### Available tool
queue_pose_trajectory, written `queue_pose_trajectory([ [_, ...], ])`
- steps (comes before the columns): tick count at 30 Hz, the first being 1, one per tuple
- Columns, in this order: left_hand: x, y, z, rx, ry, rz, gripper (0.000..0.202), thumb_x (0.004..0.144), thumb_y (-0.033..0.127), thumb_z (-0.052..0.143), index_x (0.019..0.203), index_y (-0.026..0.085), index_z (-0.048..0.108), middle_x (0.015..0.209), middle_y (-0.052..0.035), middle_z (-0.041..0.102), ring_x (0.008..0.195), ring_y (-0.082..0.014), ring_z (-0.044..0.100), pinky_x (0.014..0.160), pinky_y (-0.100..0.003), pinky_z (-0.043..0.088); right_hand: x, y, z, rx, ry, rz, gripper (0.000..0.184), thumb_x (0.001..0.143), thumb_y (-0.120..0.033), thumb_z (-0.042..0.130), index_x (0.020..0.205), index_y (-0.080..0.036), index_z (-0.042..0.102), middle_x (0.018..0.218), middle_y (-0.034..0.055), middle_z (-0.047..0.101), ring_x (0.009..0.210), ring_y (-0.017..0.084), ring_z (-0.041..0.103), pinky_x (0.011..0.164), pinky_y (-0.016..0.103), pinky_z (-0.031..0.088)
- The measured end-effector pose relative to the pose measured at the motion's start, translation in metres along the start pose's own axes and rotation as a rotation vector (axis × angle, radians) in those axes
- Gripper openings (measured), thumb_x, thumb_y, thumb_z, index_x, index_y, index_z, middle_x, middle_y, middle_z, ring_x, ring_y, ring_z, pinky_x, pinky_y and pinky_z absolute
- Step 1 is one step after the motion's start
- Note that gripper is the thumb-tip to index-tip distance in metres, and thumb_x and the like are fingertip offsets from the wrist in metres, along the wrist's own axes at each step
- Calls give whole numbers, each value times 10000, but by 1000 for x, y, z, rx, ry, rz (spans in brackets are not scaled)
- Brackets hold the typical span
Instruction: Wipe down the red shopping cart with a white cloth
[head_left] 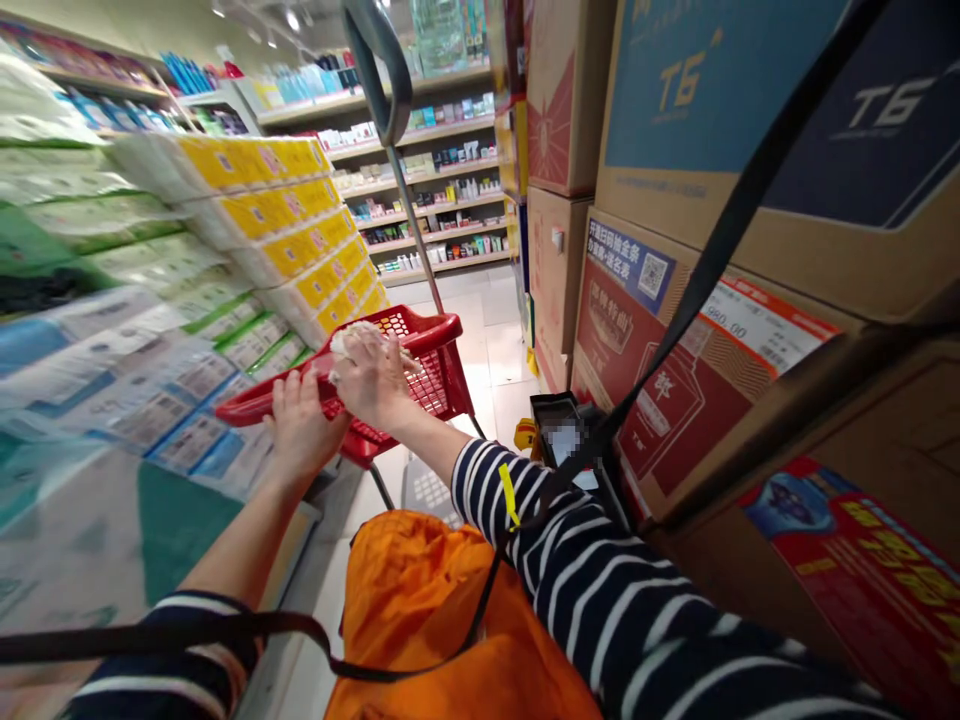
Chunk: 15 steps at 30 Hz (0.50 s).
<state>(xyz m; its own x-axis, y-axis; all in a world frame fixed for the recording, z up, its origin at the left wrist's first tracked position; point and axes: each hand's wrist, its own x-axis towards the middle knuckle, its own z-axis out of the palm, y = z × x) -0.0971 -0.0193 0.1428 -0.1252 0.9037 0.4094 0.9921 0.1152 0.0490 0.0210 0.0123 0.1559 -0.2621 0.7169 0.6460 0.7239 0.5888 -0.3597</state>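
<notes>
A red plastic shopping basket (pixel 431 340) on a wheeled frame stands in the aisle ahead of me, its grey pull handle (pixel 379 60) raised. My left hand (pixel 300 425) rests on the basket's near rim, fingers curled over the edge. My right hand (pixel 371 380) is closed round a white crumpled thing, perhaps a cloth or wipe (pixel 346 340), pressed against the rim. Both sleeves are navy with white stripes.
Stacked tissue packs (pixel 285 215) fill the left side. Tall cardboard cartons (pixel 675 250) crowd the right. An orange bag (pixel 435 620) hangs at my front, with black straps across. Shelves of small goods (pixel 442 190) stand at the aisle's far end, past white floor tiles.
</notes>
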Motion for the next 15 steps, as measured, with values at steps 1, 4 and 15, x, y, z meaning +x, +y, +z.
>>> queue_pose_trajectory([
  [1,0,-1,0,-1,-3,2,681,797,309,545,1356,66,242,1449,-154,238,1340,-272,148,1060,-481,221,0,4,-1,1,8,8,260,891,-271,451,1115,-183,550,1362,70,396,1308,229,183,1069,514,42],
  [4,-1,-2,-1,-26,-29,-2,656,813,315,511,1361,87,230,1455,-148,224,1339,-280,150,1027,-546,240,-2,28,-11,-5,65,147,286,904,-274,428,1140,-154,537,1354,72,390,1291,241,200,1052,537,-1],
  [15,-6,10,-8,-84,-46,-18,676,773,297,489,1377,115,246,1461,-139,221,1343,-299,150,1027,-576,234,-7,8,4,-52,18,-168,289,912,-252,410,1157,-194,551,1318,41,434,1273,218,251,1072,404,129],
])
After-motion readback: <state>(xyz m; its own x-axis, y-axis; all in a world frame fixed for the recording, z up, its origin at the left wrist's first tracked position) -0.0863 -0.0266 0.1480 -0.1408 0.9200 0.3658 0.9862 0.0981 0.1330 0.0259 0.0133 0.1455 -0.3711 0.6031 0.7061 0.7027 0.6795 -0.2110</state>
